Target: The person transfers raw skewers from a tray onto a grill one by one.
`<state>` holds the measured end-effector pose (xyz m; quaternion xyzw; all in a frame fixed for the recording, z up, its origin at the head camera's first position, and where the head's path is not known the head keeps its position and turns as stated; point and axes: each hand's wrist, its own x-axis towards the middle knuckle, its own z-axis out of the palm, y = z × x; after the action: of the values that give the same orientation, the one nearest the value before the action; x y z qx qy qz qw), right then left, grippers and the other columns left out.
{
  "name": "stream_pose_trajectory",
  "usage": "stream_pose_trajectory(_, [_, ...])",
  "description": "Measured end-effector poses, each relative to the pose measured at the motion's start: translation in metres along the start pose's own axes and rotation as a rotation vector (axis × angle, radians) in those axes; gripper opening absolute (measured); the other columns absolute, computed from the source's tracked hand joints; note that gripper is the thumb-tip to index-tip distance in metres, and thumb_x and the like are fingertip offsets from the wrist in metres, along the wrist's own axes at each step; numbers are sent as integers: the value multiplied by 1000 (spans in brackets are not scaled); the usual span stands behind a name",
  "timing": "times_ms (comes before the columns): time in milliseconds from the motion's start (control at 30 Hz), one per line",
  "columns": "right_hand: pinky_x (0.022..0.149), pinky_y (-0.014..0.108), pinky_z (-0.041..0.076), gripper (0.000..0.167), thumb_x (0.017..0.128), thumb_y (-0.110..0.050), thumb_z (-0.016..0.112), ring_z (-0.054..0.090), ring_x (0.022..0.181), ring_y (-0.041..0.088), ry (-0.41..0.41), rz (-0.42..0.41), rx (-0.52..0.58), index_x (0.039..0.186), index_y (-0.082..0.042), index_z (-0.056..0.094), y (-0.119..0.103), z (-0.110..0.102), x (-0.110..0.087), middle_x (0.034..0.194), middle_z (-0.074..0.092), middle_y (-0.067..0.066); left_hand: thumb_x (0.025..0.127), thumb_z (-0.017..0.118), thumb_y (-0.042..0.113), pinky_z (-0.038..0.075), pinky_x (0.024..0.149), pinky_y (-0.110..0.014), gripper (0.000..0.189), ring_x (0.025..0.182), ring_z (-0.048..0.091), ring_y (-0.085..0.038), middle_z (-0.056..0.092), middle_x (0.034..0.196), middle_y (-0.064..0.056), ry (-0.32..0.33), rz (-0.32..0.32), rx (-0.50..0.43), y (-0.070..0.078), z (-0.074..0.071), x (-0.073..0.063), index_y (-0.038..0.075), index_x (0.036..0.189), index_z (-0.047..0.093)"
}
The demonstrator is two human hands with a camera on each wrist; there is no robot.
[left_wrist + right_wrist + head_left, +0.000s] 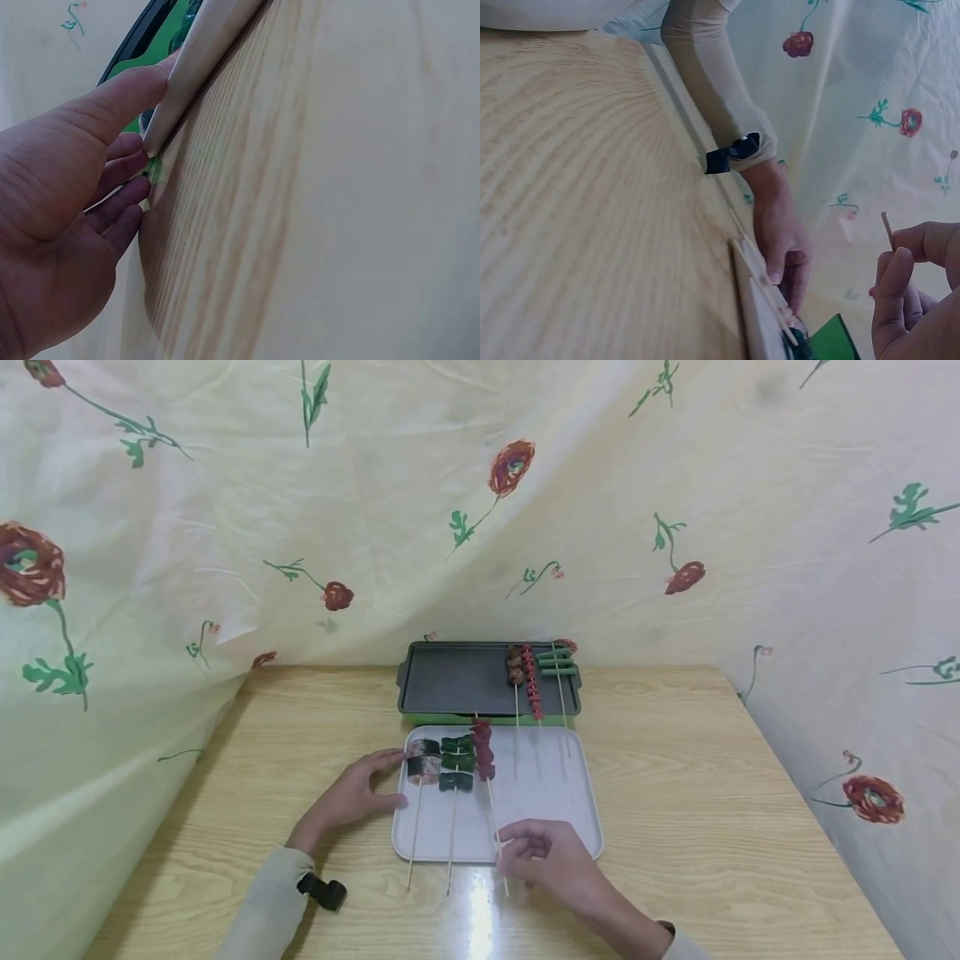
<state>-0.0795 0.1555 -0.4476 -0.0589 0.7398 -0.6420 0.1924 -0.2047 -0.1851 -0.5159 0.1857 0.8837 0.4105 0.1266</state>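
My right hand [553,860] pinches the stick of a red meat skewer [484,752] near its lower end. The meat lies over the white tray [543,802], its tip reaching the griddle's front edge. In the right wrist view, thumb and finger of the right hand [911,289] meet on the stick end [887,229]. At the tray's left edge rests my left hand [356,792], thumb and fingers spread and touching the rim. Beside it on the tray lie a fish skewer [423,764] and a green pepper skewer [457,762], sticks overhanging the front rim.
Behind the tray stands a dark griddle [457,681] with a green base. On its right side lie a brown meat skewer [514,665], a thin red skewer [531,681] and a green vegetable skewer [555,662], sticks pointing forward. A floral cloth [405,527] hangs behind the wooden table [675,760].
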Motion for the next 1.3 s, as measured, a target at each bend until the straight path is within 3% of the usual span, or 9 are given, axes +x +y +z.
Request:
stream_pose_trajectory(567, [60,29,60,34,89,-7,77,69,82,20,85,-34,-73,120,4,69,-44,-27,26,92,73,9,85,84,37,28,123,-55,77,150,33,-36,42,160,-9,0,-3,-5,1,-1,1,16,152,51])
stream_pose_trajectory(733, [60,30,60,33,91,-7,75,68,83,24,94,-42,-91,121,5,68,-50,-36,40,93,73,9,85,84,38,28,123,-54,77,150,33,-35,42,160,-9,-4,-6,-6,1,0,0,16,152,51])
stream_pose_trajectory(867, [61,30,61,31,91,-4,74,68,82,21,112,-46,-92,120,6,68,-54,-42,55,93,73,9,85,84,38,28,124,-55,78,150,33,-35,42,160,-9,-5,-4,-6,1,0,0,17,152,51])
stream_pose_trajectory(1300, [70,29,62,29,92,-8,74,70,87,19,178,32,-104,120,0,70,-68,-54,98,100,74,9,85,84,40,29,123,-54,78,150,33,-35,42,160,-9,-9,-6,-9,0,-1,1,18,152,51])
